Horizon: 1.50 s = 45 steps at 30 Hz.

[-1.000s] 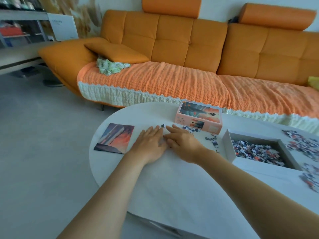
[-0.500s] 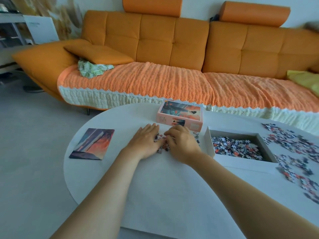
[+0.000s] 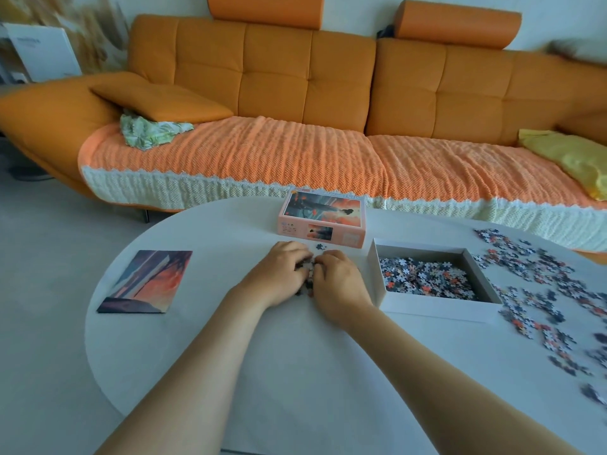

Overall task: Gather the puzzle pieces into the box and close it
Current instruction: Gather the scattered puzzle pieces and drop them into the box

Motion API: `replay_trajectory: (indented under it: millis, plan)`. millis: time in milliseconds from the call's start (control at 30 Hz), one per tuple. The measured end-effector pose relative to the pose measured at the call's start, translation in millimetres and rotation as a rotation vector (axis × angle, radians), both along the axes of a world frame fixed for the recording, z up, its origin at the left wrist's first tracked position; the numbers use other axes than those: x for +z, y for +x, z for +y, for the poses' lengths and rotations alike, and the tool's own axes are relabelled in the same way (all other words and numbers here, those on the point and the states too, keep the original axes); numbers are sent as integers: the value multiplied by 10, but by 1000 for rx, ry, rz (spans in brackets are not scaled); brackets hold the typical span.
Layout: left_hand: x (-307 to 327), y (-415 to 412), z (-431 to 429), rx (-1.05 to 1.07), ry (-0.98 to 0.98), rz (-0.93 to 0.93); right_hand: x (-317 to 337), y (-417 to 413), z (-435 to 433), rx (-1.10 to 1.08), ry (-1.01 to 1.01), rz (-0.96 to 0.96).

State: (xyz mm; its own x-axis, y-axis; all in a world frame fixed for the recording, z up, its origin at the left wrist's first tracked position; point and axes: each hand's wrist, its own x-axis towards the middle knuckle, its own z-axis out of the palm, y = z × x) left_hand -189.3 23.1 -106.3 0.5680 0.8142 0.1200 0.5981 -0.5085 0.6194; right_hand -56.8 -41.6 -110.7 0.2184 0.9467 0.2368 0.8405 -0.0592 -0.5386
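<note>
1. A small heap of pieces [image 3: 307, 275] sits on the white table [image 3: 295, 372] between my two hands, left of the open box
2. My left hand [image 3: 279, 279] and right hand [image 3: 340, 285] both grip that heap, fingers curled in from either side, knuckles up, the hands almost touching
3. One stray piece [image 3: 319, 247] lies just beyond my fingertips, apart from the heap
4. The white box [image 3: 433, 305] stands open just right of my right hand, and sorted pieces [image 3: 427, 277] cover its floor
5. The pink lid [image 3: 323, 221] lies picture side up on the far side of my hands, near the box's far left corner
6. Loose pieces [image 3: 542, 290] are scattered right of the box, out to the table's right edge
7. A picture card [image 3: 146, 280] lies flat, well to the left of my left hand
8. Beyond the table stands an orange sofa [image 3: 295, 77] with a knitted throw [image 3: 262, 152] over its seat
</note>
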Motion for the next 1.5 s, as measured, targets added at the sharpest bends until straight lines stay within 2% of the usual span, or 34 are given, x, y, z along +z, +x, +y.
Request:
replay_trajectory:
  millis: [100, 200, 267, 333, 467, 567, 700, 767, 833, 933, 1067, 1267, 1367, 1433, 1500]
  plan:
    - [19, -88, -30, 37, 59, -60, 39, 17, -1, 47, 58, 91]
    - [8, -191, -79, 80, 142, -30, 51, 38, 93, 60, -65, -49]
    - [0, -255, -118, 98, 181, 48, 59, 19, 125, 106, -189, -142]
    - [3, -311, -146, 89, 132, 160, 65, -14, 116, 169, -215, -240]
    - [21, -344, -187, 7, 82, 299, 115, -47, -42, 247, -172, -123]
    - [15, -340, -248, -33, 37, 181, 96, -55, -226, 333, -41, -44]
    - [5, -381, -368, -11, -14, 2, 131, 7, -369, 205, 25, 124]
    - [18, -405, -420, 22, 18, -27, 132, 50, -322, 132, 32, 48]
    - [30, -428, -471, 27, 57, -33, 148, 65, -223, 137, -93, -59]
    - [15, -457, -503, -4, 82, 66, 202, 52, -68, 215, -266, -168]
    - [-8, -483, -459, 5, 45, 152, 212, 45, 109, 246, -260, -311]
    - [13, -450, -337, -10, 22, 200, 109, 109, 36, 307, -71, -188]
    - [16, -359, -352, -41, -18, 111, 80, 110, -58, 269, -7, -100]
    - [35, -336, -375, -32, -1, 18, 49, 121, -104, 175, -51, -166]
    - [45, -371, -368, -9, 92, 6, 17, 113, -136, 125, -228, -251]
